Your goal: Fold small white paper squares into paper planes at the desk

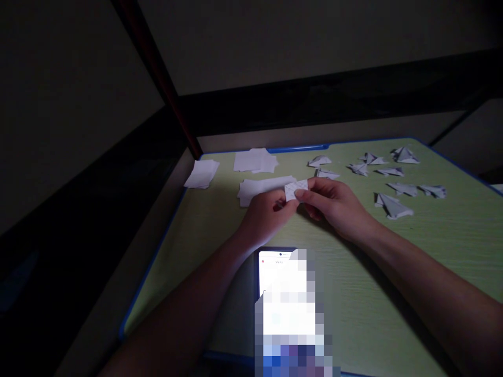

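A small folded piece of paper (295, 189) with creases across it is held up between my two hands, above the middle of the table. My left hand (264, 212) grips its lower left side with curled fingers. From the right, my right hand (334, 203) pinches the same paper, thumb on its near face. Just behind my left hand lies a stack of white paper sheets (251, 189). The undersides of my fingers and the back of the folded paper are hidden.
On the green table (377, 272), a lit phone (283, 283), partly pixelated, lies before my hands. Two more paper stacks (255, 161) (201, 174) sit at the back left. Several folded paper shapes (395, 206) are spread at the right. Walls stand behind and left.
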Tool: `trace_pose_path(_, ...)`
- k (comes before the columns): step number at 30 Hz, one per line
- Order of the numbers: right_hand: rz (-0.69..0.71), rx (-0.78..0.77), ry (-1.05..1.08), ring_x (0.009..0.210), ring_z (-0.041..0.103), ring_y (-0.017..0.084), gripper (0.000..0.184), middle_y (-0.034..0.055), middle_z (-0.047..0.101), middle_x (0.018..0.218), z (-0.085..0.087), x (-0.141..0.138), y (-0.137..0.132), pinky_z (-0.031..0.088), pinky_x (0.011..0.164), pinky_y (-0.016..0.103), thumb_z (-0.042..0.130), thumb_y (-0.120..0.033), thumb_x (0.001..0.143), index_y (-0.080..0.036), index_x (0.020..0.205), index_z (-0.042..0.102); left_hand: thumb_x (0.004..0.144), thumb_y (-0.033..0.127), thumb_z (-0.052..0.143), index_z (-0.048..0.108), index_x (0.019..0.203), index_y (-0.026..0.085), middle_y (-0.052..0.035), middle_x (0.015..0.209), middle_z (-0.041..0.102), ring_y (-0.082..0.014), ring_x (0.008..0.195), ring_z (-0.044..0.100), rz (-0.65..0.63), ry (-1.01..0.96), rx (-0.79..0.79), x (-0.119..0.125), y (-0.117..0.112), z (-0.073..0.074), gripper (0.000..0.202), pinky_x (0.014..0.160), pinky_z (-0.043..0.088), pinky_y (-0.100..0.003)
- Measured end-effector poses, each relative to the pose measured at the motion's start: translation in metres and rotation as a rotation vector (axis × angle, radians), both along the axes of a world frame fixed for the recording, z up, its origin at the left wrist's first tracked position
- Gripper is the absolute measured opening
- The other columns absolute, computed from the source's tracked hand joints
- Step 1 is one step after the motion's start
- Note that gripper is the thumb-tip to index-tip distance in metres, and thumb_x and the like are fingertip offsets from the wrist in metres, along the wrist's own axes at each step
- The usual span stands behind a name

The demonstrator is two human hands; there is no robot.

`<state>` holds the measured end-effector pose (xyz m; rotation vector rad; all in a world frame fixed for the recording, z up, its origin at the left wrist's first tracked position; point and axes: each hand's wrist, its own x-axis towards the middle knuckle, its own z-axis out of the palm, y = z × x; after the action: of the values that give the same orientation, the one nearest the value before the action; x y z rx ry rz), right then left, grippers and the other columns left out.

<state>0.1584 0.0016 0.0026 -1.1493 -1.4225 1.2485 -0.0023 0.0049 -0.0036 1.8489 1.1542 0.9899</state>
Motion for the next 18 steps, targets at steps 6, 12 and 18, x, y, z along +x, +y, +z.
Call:
trace_pose_path(6, 0.004, -0.017, -0.004, 0.041, 0.035, 0.006, 0.031, -0.0058, 0.046, 0.047, 0.0008, -0.0002, -0.0012, 0.021, 0.039, 0.023, 0.072, -0.045, 0.076, -0.018, 0.072, 0.058, 0.081, 0.030, 0.055, 0.046, 0.059, 0.017, 0.0041, 0.054, 0.041, -0.0081, 0.052, 0.037, -0.030, -0.022, -0.018, 0.0000, 0.0007, -0.0032, 0.027, 0.046, 0.026, -0.023)
trace_pose_path(12, 0.028, -0.007, 0.002, 0.042, 0.036, 0.007, 0.032, -0.0055, 0.046, 0.049, -0.0026, 0.0015, 0.0016, 0.022, 0.040, 0.024, 0.070, -0.047, 0.078, -0.018, 0.073, 0.056, 0.082, 0.033, 0.055, 0.048, 0.062, 0.017, 0.0037, 0.057, 0.045, -0.0075, 0.052, 0.038, -0.039, -0.056, -0.022, 0.0008, -0.0018, -0.0019, 0.026, 0.047, 0.029, -0.023)
trace_pose_path(18, 0.020, -0.010, -0.020, 0.042, 0.036, 0.007, 0.032, -0.0057, 0.047, 0.049, -0.0032, 0.0013, 0.0029, 0.021, 0.041, 0.024, 0.069, -0.046, 0.079, -0.018, 0.075, 0.057, 0.083, 0.034, 0.056, 0.055, 0.076, 0.016, 0.0007, 0.067, 0.057, -0.0076, 0.057, 0.047, 0.026, -0.156, -0.041, 0.0033, -0.0015, -0.0001, 0.019, 0.049, 0.036, -0.020)
